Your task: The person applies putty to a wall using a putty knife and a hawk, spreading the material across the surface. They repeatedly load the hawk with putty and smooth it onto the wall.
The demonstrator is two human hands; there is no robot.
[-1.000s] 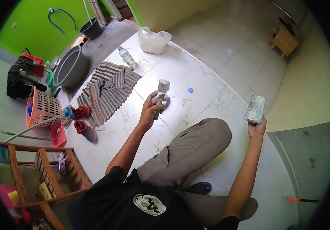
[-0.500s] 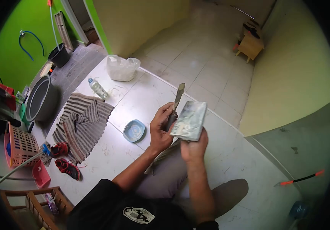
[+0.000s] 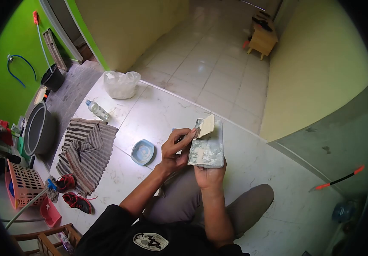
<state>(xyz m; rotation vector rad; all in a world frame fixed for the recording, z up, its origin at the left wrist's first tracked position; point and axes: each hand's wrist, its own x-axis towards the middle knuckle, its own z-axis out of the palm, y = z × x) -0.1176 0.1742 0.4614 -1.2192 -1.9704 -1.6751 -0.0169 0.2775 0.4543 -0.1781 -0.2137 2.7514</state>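
Note:
My left hand (image 3: 173, 150) is closed round a putty knife (image 3: 206, 127); its handle is mostly hidden by the fingers. A pale cream paste covers the blade, which sits over the far part of a flat rectangular tray (image 3: 207, 155). Whitish paste is smeared across the tray's face. From below, my right hand (image 3: 211, 176) grips the tray, its fingers largely hidden underneath. To the left of my left hand, a light blue bowl (image 3: 143, 152) with whitish residue rests on the tiled floor.
A striped cloth (image 3: 87, 149), a plastic bottle (image 3: 97, 110) and a white plastic bag (image 3: 122, 85) lie to the left. Beyond them stand a grey tub (image 3: 41, 128), a pink basket (image 3: 25, 183) and dark shoes (image 3: 77, 202). A curved wall (image 3: 320, 81) rises at the right.
The putty knife has moved from upright beside the tray to over it, and its paste-covered blade now shows. The tray has shifted slightly left and down in view.

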